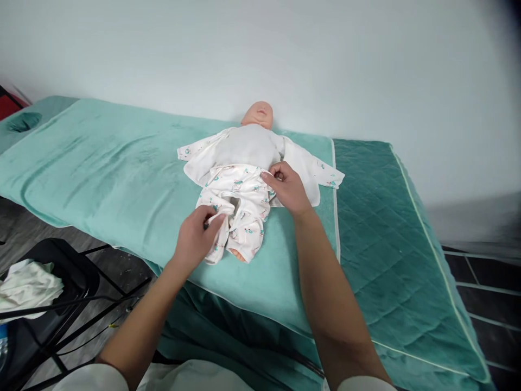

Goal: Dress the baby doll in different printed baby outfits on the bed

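A baby doll [259, 115] lies on its back on the green-covered bed, head toward the wall. Its white baby shirt [250, 144] is spread wide, with both sleeves stretched out to the sides. White printed baby pants [241, 182] cover the doll's lower body and legs; a bit of foot shows at one leg opening. My right hand [287, 187] pinches the waistband at the pants' right side. Lower down, my left hand [199, 234] is closed on the fabric of the left pant leg.
The massage bed [109, 163] has a teal cover and a darker quilted spread [378, 228] at the right. At lower left stands a black folding chair [77, 266] with a crumpled pale cloth [30, 288] on it. A white wall [163, 54] runs behind the bed.
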Available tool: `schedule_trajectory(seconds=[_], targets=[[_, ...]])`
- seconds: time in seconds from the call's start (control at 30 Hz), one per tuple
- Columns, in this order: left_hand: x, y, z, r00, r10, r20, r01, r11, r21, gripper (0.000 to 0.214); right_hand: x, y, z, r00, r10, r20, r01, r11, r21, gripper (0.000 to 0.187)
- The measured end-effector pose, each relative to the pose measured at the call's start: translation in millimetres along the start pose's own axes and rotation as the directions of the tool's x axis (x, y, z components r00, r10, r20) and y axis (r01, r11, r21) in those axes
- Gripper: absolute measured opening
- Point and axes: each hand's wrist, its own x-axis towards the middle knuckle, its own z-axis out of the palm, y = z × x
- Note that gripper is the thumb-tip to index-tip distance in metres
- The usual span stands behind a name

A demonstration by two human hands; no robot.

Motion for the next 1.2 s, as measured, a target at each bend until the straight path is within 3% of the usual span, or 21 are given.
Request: schedule_trajectory(seconds=[0.1,0.23,0.3,0.37,0.47,0.57,0.7,0.8,0.9,1.0,1.1,1.2], targets=[[-23.0,-26.5,-10.2,0.990,-0.143,0.019,0.144,0.978,-0.153,0.037,-0.5,-0.3,0.2,1.000,0.004,-0.006,-0.004,1.000,0.001,0.048],[-45.2,-50.1,-22.8,0.999,-0.041,0.035,0.039,0.999,0.035,0.031,-0.8,-0.7,1.2,1.000,0.008,-0.017,-0.008,1.000,0.003,0.048],[-49.1,-51.4,-28.2,0.988,-0.070,0.140,0.072,0.997,-0.005,0.034,-0.9,-1.4,1.9,0.999,0.021,-0.026,-0.021,1.000,0.009,0.048],[-48.9,-47.7,-31.8,0.933,-0.162,0.321,0.224,0.961,-0.165,0.039,-1.0,-2.4,2.6,0.999,0.037,-0.038,-0.036,0.999,0.010,0.048],[-45.1,-39.6,-30.1,0.836,-0.245,0.491,0.464,0.793,-0.395,0.046,-1.0,-3.1,3.1,0.998,0.044,-0.044,-0.044,0.999,0.003,0.048],[-41.6,-31.4,-20.3,0.793,-0.267,0.547,0.589,0.564,-0.579,0.053,-1.1,-2.1,2.8,0.998,0.039,-0.043,-0.039,0.999,-0.011,0.048],[-35.5,-20.5,-5.9,0.787,-0.248,0.565,0.616,0.286,-0.734,0.045,-1.1,-0.3,2.7,0.998,0.052,-0.043,-0.052,0.999,-0.013,0.048],[-27.4,-16.1,0.2,0.803,-0.279,0.527,0.587,0.216,-0.780,0.041,-1.0,0.0,2.8,0.997,0.056,-0.046,-0.057,0.998,-0.019,0.048],[-17.5,-16.7,3.0,0.836,-0.308,0.454,0.542,0.341,-0.768,0.036,-0.8,0.2,2.5,0.998,0.049,-0.046,-0.049,0.999,-0.014,0.049],[-6.9,-19.5,3.4,0.908,-0.328,0.261,0.416,0.636,-0.650,0.035,-0.8,0.8,1.7,0.998,0.048,-0.041,-0.048,0.999,-0.009,0.053],[5.8,-20.7,2.7,0.976,-0.215,0.021,0.208,0.909,-0.360,0.032,-0.8,1.1,1.3,0.998,0.038,-0.042,-0.039,0.999,-0.020,0.055],[22.0,-20.2,3.4,0.990,-0.065,-0.127,0.061,0.997,-0.042,0.029,-1.2,0.4,1.3,0.999,0.020,-0.041,-0.021,0.999,-0.028,0.054]])
